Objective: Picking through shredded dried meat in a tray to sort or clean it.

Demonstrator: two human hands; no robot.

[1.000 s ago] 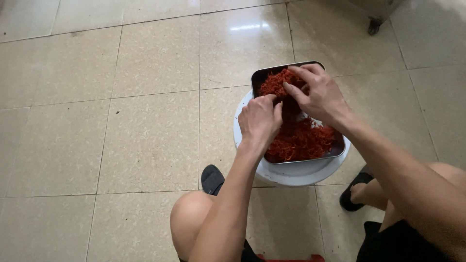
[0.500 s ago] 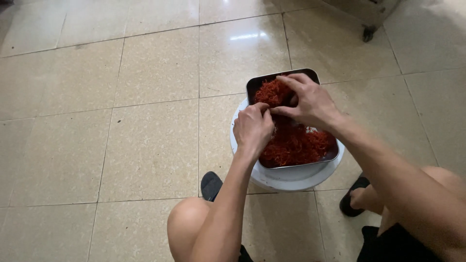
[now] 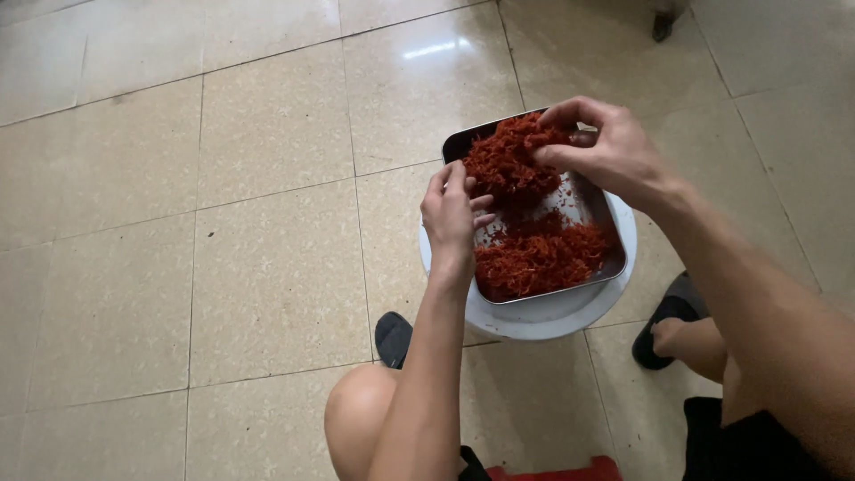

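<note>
We are pulling apart the red shreds (image 3: 512, 165) in the tray (image 3: 614, 254) on the white stool (image 3: 552, 319) on the floor, our right hand (image 3: 610, 151) pinching a clump, our left hand (image 3: 452, 214) loosely half open beside it, so next we tug gently.

Glossy beige square-tiled floor (image 3: 223, 267), two dark slip-on sandals (image 3: 392, 337), one at each foot, red plastic stool edge (image 3: 552, 470) at bottom, dark furniture leg (image 3: 663, 25) at top right
</note>
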